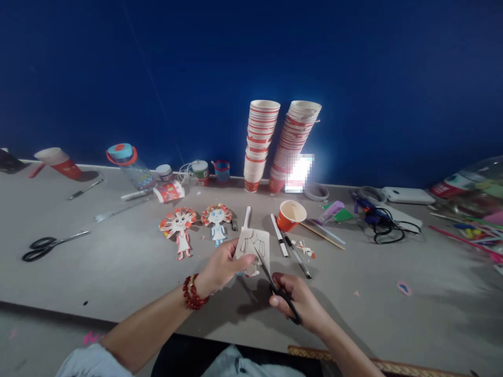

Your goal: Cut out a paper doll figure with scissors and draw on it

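Observation:
My left hand [222, 267] pinches a piece of white paper [255, 243] that has a dress-like figure drawn on it in dark lines. Black-handled scissors [288, 306] are in my right hand [301, 298], their blades lying against the lower part of the paper. Whether the blades are parted is hard to make out. To the left of the paper lie two cut-out paper dolls, one with red-and-white hair [183, 230] and one in a blue-edged dress [218, 225]. An orange paper cup [291, 215] stands just beyond, beside a white marker [279, 235] and a black pen [298, 256].
Two tall stacks of paper cups, a straight one [261, 146] and a leaning one [293, 141], stand by the blue wall. A second pair of scissors [55, 243] lies far left, near a water bottle [131, 167]. On the right are a glue gun [373, 212] with its cord and several craft sticks.

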Tool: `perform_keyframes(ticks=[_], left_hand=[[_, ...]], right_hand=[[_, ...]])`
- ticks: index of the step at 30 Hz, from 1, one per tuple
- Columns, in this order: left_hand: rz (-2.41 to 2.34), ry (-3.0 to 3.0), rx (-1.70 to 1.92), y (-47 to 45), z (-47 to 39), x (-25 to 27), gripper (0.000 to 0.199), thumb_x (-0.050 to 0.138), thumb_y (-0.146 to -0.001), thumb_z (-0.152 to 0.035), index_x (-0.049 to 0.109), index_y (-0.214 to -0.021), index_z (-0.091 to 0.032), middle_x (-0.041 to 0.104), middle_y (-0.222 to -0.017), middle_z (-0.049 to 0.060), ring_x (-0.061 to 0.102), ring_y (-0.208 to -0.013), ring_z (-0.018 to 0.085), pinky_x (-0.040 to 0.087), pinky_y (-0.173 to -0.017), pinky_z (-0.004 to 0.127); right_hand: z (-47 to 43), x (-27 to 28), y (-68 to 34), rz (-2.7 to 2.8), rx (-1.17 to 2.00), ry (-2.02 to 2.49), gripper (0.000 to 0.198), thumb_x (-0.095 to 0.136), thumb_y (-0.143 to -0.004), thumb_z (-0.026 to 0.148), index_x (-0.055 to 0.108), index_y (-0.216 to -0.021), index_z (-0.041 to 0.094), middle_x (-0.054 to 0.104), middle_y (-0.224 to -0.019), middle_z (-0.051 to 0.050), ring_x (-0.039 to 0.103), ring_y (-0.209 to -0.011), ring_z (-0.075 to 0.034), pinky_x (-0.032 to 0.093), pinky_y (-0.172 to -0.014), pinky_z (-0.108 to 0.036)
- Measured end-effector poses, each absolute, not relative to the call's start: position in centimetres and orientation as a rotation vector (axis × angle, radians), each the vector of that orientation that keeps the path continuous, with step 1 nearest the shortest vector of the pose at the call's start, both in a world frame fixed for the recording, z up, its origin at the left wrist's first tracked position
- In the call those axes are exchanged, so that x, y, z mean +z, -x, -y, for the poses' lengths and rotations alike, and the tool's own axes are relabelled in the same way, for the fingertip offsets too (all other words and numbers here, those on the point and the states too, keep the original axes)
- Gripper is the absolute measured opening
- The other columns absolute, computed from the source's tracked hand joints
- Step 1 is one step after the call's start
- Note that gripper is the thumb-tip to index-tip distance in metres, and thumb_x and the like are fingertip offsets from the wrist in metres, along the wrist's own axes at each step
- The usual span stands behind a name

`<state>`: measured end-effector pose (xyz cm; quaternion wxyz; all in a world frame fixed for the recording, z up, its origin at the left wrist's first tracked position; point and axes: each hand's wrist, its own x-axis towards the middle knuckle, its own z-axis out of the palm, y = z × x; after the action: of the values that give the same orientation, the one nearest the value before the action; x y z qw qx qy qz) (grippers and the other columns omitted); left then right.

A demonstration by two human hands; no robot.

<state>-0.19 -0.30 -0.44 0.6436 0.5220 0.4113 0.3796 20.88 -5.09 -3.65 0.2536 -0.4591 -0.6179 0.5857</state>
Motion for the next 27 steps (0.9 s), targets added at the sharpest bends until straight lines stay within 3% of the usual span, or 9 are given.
perform_keyframes(ticks=[19, 27], left_hand=[[-0.904, -1.089, 0.888, 0.06, 0.30, -0.39, 0.035, 0.073, -0.074, -0.040, 0.068, -0.095, -0.012, 0.066, -0.081, 0.004, 0.052, -0.064, 0.011, 0.044, -0.059, 0.022], [-0.853, -1.058, 0.877, -0.09, 0.54, -0.53, 0.035, 0.072, -0.076, -0.039, 0.064, -0.096, -0.011, 0.063, -0.080, 0.004, 0.049, -0.062, 0.010, 0.042, -0.056, 0.021]], right_hand=[[5.23, -3.95, -20.37, 1.681, 1.543, 1.258, 0.067, 0.051, -0.065, 0.087, 0.034, -0.065, 0.022, 0.036, -0.048, 0.008, 0.037, -0.040, -0.007, 0.024, -0.039, -0.020], [5.22, -4.49, -19.99, 1.582, 1.613, 1.240, 0.064, 0.058, -0.065, 0.083, 0.035, -0.068, 0.023, 0.039, -0.049, 0.008, 0.040, -0.039, -0.008, 0.026, -0.039, -0.019]])
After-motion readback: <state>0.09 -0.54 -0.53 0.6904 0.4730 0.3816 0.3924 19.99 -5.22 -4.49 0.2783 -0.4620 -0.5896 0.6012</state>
